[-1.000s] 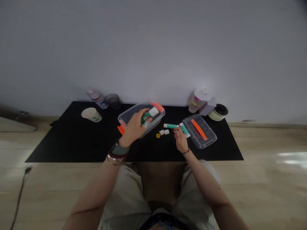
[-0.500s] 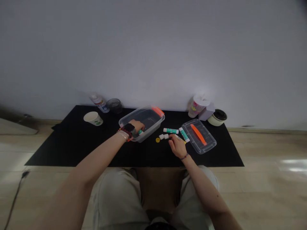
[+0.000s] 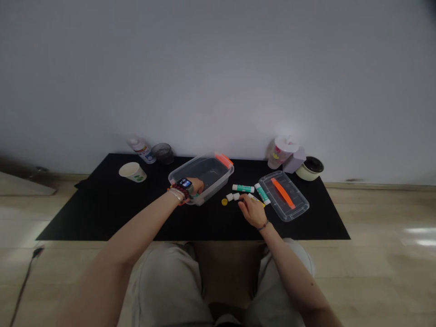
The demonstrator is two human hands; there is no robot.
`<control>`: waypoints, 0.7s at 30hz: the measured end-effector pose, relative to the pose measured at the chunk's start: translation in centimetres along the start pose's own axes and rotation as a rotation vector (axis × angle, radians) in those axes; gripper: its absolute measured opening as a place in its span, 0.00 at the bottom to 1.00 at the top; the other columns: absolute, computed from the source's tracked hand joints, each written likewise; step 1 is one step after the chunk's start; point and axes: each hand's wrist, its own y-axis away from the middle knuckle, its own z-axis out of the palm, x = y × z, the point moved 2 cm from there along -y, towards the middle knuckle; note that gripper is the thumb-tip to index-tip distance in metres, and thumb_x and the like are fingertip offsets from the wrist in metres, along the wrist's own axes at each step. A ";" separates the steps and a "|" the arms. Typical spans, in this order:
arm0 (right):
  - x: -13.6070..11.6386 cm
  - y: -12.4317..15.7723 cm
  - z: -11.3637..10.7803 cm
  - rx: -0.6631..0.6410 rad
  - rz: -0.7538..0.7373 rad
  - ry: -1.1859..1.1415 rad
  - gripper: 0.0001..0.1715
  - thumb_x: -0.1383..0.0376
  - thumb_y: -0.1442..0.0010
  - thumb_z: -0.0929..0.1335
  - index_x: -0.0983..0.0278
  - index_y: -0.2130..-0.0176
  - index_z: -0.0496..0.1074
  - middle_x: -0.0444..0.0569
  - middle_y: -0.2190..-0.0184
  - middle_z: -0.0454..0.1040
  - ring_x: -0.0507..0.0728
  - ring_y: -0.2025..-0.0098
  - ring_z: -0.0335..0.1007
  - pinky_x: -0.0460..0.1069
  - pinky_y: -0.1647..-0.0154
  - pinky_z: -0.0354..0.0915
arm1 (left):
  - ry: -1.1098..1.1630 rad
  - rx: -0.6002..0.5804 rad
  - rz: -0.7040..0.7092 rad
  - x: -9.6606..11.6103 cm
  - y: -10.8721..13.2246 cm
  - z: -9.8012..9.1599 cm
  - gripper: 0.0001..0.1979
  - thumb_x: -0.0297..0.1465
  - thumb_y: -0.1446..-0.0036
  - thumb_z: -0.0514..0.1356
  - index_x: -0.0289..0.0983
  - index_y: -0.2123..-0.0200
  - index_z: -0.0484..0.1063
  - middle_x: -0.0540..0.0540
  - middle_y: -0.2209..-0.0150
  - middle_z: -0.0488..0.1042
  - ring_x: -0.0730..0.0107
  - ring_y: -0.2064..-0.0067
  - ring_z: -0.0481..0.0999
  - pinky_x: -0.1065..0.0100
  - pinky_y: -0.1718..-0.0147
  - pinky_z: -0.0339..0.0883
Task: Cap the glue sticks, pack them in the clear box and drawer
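My left hand (image 3: 195, 185) reaches down into the clear plastic box (image 3: 218, 182), fingers closed around a green and white glue stick (image 3: 195, 195) that is mostly hidden. On the black table, my right hand (image 3: 252, 210) rests with loosely bent fingers apart, its fingertips close to two small white caps (image 3: 233, 197). A yellow and white glue stick (image 3: 260, 202) lies partly behind that hand. Two green and white sticks lie just beyond: one glue stick (image 3: 243, 188) crosswise, another glue stick (image 3: 262, 194) slanted beside the lid. A yellow cap (image 3: 224, 202) sits left of the white caps.
The box lid (image 3: 295, 200) with an orange handle lies at right. Along the back stand a spray bottle (image 3: 143, 151), a dark bowl (image 3: 162, 153), a patterned plastic cup (image 3: 279, 154), a pale box (image 3: 294, 161) and a lidded pot (image 3: 309, 170). A paper cup (image 3: 133, 172) stands left.
My left hand has turned slightly and sits a little lower inside the box, its watch face now lit. My right hand stays almost in place. The view has shifted slightly.
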 end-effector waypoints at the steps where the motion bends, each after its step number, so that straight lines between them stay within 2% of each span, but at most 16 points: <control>1: 0.1 0.0 -0.1 0.014 0.004 0.009 0.17 0.57 0.30 0.58 0.63 0.56 0.70 0.49 0.71 0.76 0.57 0.68 0.73 0.48 0.69 0.56 | -0.022 -0.020 -0.030 0.3 0.5 -0.7 0.03 0.29 0.58 0.67 0.40 0.74 0.79 0.44 0.70 0.80 0.59 0.66 0.78 0.65 0.65 0.68; 3: 0.3 -0.2 -0.3 0.050 0.026 0.030 0.17 0.57 0.30 0.59 0.63 0.58 0.71 0.48 0.72 0.76 0.56 0.70 0.72 0.48 0.71 0.55 | -0.075 0.014 -0.080 1.2 1.8 -2.3 0.08 0.28 0.52 0.64 0.41 0.66 0.80 0.43 0.61 0.81 0.58 0.60 0.78 0.65 0.62 0.68; 4: 0.6 -0.4 -0.4 0.069 0.043 0.043 0.16 0.57 0.30 0.59 0.63 0.58 0.71 0.48 0.73 0.75 0.56 0.71 0.71 0.48 0.71 0.54 | -0.081 0.107 -0.073 1.8 2.8 -3.2 0.11 0.27 0.48 0.61 0.41 0.62 0.80 0.43 0.57 0.80 0.58 0.57 0.78 0.64 0.59 0.68; 6: 1.2 -0.8 -0.6 0.099 0.078 0.080 0.16 0.58 0.30 0.60 0.63 0.58 0.72 0.48 0.73 0.75 0.55 0.73 0.70 0.48 0.71 0.55 | 0.000 0.419 0.035 3.7 5.2 -4.5 0.14 0.28 0.41 0.55 0.41 0.54 0.77 0.43 0.51 0.78 0.59 0.51 0.76 0.63 0.53 0.67; 8: 1.8 -1.2 -0.6 0.094 0.084 0.130 0.14 0.60 0.31 0.61 0.63 0.55 0.73 0.49 0.68 0.77 0.56 0.69 0.72 0.48 0.69 0.58 | 0.187 0.687 0.153 5.8 7.8 -4.5 0.15 0.27 0.39 0.51 0.39 0.53 0.75 0.44 0.52 0.77 0.62 0.50 0.75 0.64 0.50 0.67; 10: 2.3 -1.5 -0.2 0.034 0.059 0.192 0.14 0.64 0.32 0.62 0.62 0.51 0.73 0.51 0.61 0.78 0.57 0.63 0.73 0.49 0.66 0.60 | 0.364 0.821 0.245 7.8 9.6 -2.9 0.13 0.28 0.38 0.52 0.37 0.55 0.74 0.44 0.57 0.77 0.64 0.53 0.76 0.64 0.50 0.68; 12: 2.5 -1.7 0.5 -0.063 0.026 0.254 0.17 0.65 0.32 0.63 0.60 0.47 0.72 0.53 0.57 0.77 0.58 0.58 0.74 0.49 0.63 0.62 | 0.465 0.831 0.344 9.4 10.1 -0.1 0.11 0.30 0.36 0.53 0.38 0.56 0.74 0.43 0.57 0.77 0.64 0.54 0.76 0.64 0.51 0.69; 14: 2.6 -1.8 1.2 -0.160 0.018 0.305 0.21 0.65 0.32 0.63 0.60 0.42 0.70 0.54 0.55 0.77 0.59 0.56 0.73 0.50 0.62 0.64 | 0.536 0.762 0.413 10.4 9.5 3.0 0.10 0.29 0.37 0.54 0.38 0.57 0.75 0.42 0.57 0.77 0.64 0.55 0.76 0.63 0.51 0.70; 16: 2.5 -1.8 1.7 -0.242 0.036 0.349 0.25 0.64 0.32 0.64 0.60 0.37 0.65 0.55 0.54 0.76 0.60 0.54 0.73 0.50 0.62 0.65 | 0.575 0.686 0.414 10.7 8.3 5.7 0.11 0.28 0.37 0.54 0.38 0.56 0.75 0.42 0.56 0.77 0.63 0.54 0.77 0.61 0.51 0.70; 18: 2.3 -1.8 2.1 -0.310 0.061 0.390 0.27 0.63 0.31 0.63 0.59 0.34 0.61 0.55 0.53 0.76 0.59 0.53 0.73 0.49 0.60 0.65 | 0.586 0.622 0.402 10.7 7.2 7.5 0.12 0.27 0.38 0.54 0.39 0.54 0.75 0.42 0.54 0.77 0.63 0.54 0.77 0.61 0.51 0.70; 21: 2.0 -1.8 2.2 -0.367 0.093 0.439 0.24 0.62 0.30 0.62 0.59 0.37 0.63 0.53 0.51 0.75 0.58 0.51 0.73 0.48 0.58 0.65 | 0.587 0.573 0.399 10.6 6.2 8.6 0.13 0.28 0.38 0.54 0.39 0.54 0.75 0.42 0.53 0.77 0.63 0.55 0.78 0.61 0.52 0.71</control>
